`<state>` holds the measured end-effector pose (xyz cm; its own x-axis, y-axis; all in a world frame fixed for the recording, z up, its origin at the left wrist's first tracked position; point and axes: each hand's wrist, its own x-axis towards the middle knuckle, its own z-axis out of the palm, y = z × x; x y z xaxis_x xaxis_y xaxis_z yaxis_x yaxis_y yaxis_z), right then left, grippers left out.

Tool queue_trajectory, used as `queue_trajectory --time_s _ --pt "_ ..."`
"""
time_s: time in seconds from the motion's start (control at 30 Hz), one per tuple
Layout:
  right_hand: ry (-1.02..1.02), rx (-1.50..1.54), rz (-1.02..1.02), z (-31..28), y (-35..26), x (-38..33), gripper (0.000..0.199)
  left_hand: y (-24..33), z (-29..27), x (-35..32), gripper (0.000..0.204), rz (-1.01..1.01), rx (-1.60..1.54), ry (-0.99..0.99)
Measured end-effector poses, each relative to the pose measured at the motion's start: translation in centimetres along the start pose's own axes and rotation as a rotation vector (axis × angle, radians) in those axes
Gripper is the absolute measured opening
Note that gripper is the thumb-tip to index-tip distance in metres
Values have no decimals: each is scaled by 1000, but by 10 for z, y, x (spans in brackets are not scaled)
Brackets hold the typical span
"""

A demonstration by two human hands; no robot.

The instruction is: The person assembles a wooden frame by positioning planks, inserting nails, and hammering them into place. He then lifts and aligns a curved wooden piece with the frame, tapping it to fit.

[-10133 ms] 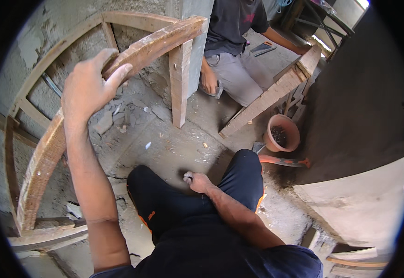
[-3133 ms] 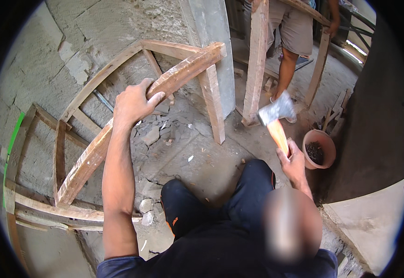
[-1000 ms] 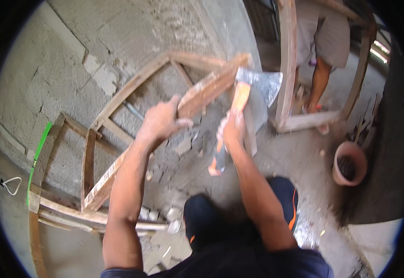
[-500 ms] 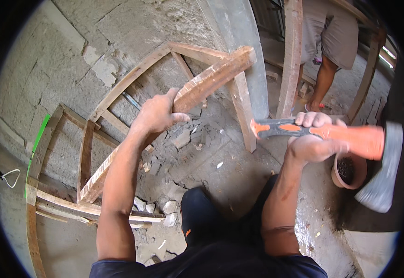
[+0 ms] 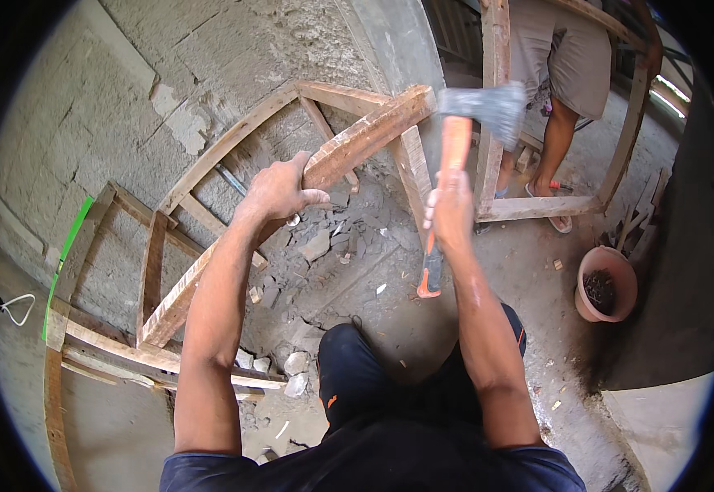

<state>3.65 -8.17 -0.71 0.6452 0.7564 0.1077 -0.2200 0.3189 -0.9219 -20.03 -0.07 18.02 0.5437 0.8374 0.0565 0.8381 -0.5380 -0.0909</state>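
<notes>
My left hand (image 5: 277, 189) is closed around a rough wooden beam (image 5: 373, 135), which slants from the lower left up to the right. The beam's far end has a chipped, splintered top edge. A hatchet (image 5: 454, 143) with an orange and black handle is gripped in my right hand (image 5: 452, 205), around the middle of its handle. Its metal head (image 5: 484, 107) is raised, blurred by motion, just right of the beam's far end and apart from it. Behind the beam, a wooden frame (image 5: 234, 143) leans by the wall, with crosspieces joined to it.
Broken rubble (image 5: 318, 244) litters the floor ahead of my knees. A pink bucket (image 5: 607, 283) with dark contents stands at right. Another person's legs (image 5: 560, 131) are at the far right, behind a second wooden frame (image 5: 537, 208). A rough wall (image 5: 234, 49) rises at the back left.
My right hand has swung the hatchet leftward, its head turning from the right side up toward the beam's far end. The left hand keeps its hold on the beam.
</notes>
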Motion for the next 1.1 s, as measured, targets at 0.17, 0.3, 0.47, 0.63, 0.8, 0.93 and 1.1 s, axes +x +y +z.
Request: queue_trajectory --time_s 0.17,0.3,0.47,0.63,0.8,0.93,1.1 --pt "198 607 -525 -40 -24 -13 55 0 0 4 83 -3 -4 -16" --pt "189 587 -867 11 -8 9 55 -4 2 5 81 38 -50 6" --pt "3 188 -10 83 39 16 41 -1 0 4 74 3 18 31" --pt "-190 94 168 -3 22 7 45 4 -2 -1 72 -11 29 48" --pt "-236 -411 123 -117 -31 -61 50 -6 10 2 82 4 38 43" --pt "-256 -669 187 -229 -16 -98 46 -19 15 -3 71 50 -60 113" --pt "-428 -992 271 -362 55 -81 15 -12 14 -12 67 56 -41 110"
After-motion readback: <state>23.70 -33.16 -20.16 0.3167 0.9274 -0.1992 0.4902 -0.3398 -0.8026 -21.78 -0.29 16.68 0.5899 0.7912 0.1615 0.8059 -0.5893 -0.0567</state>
